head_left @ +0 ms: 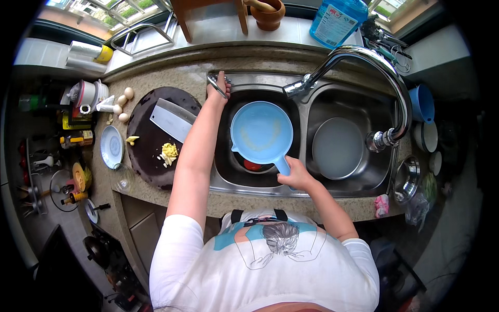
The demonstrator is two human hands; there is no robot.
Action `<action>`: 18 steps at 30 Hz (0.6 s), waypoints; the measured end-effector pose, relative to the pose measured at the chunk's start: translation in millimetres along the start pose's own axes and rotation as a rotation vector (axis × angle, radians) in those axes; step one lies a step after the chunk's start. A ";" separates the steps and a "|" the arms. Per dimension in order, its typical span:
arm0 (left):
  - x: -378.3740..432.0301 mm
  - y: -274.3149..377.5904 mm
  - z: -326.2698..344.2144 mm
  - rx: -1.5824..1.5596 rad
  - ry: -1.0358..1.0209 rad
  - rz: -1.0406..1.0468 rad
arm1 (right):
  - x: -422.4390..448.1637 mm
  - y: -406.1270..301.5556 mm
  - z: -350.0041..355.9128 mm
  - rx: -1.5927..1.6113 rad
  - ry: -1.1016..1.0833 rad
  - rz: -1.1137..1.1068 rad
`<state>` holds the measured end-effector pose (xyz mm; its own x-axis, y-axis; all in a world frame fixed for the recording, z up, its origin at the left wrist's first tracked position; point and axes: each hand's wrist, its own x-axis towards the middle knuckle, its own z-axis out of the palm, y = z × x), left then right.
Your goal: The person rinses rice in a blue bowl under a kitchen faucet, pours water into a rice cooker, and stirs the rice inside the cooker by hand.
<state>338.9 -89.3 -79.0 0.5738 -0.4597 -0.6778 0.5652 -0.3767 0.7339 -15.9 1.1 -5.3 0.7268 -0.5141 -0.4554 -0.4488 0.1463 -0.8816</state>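
Note:
My left hand [221, 86] has its fingers around a small shiny metal item [215, 85] at the back left corner of the steel sink; its exact kind is hard to tell. With my right hand [293, 174] I grip the handle of a light blue plastic ladle [262, 132], which is over the left basin [230, 171]. Under its near rim, something red [252, 165] shows in the basin. The right basin holds a round vessel [338, 148] of greyish look. A chrome faucet [296, 89] arches over the sink, its spout between the basins.
Left of the sink, a dark round chopping board [156, 105] bears a cleaver [173, 119] and chopped yellowish pieces [168, 154]. Several eggs [128, 93], a blue-white plate [112, 147] and a clear glass bowl [123, 178] stand beyond. A steel bowl [407, 179] and pink cloth [382, 205] lie right.

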 end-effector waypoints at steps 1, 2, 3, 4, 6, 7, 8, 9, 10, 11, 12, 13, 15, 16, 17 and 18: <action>-4.7 -2.2 -1.3 -0.055 -0.016 -0.072 | -5.7 -0.6 2.1 -0.006 0.009 -0.005; -11.5 -3.0 1.4 -0.103 -0.040 -0.146 | -11.5 -2.5 3.7 -0.015 0.032 -0.014; -20.6 -6.0 1.7 -0.092 -0.101 -0.190 | -18.3 -4.6 6.0 -0.024 0.055 -0.023; -31.2 -9.6 -1.3 -0.087 -0.119 -0.183 | -25.9 -7.0 8.8 -0.026 0.074 -0.028; -57.8 -20.4 -2.5 0.034 -0.175 -0.094 | -46.0 -9.5 14.6 0.028 0.102 -0.017; -71.1 -25.2 -3.7 0.043 -0.201 -0.093 | -56.9 -11.5 18.6 0.027 0.129 -0.016; -87.1 -27.9 -2.6 0.077 -0.240 -0.064 | -68.7 -13.7 22.0 0.086 0.154 0.009; -101.5 -33.0 -4.1 0.111 -0.276 -0.035 | -80.1 -15.3 26.4 0.147 0.176 0.033; -116.7 -39.4 -6.1 0.114 -0.336 -0.017 | -92.3 -15.3 29.6 0.150 0.207 0.034; -131.2 -45.9 -8.5 0.110 -0.385 -0.008 | -105.3 -14.3 32.0 0.149 0.241 0.046; -144.1 -53.8 -10.8 0.105 -0.435 -0.003 | -117.2 -14.8 34.3 0.148 0.275 0.062; -156.5 -60.7 -14.0 0.118 -0.463 -0.004 | -131.6 -18.5 35.5 0.120 0.309 0.057; -181.1 -77.5 -18.7 0.197 -0.556 -0.001 | -160.2 -11.3 38.3 0.147 0.377 0.066; -193.0 -87.2 -21.4 0.210 -0.589 -0.007 | -174.6 -7.8 39.1 0.169 0.408 0.068; -203.8 -96.9 -24.8 0.228 -0.611 -0.003 | -192.0 -17.5 38.5 0.277 0.415 0.094; -215.9 -105.1 -24.8 0.248 -0.648 0.002 | -206.7 -12.7 37.8 0.283 0.462 0.094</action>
<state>170.3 69.5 -10.8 0.0617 -0.8193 -0.5700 0.3679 -0.5122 0.7760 -140.8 137.4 95.3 0.3580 -0.7963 -0.4877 -0.2970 0.3981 -0.8680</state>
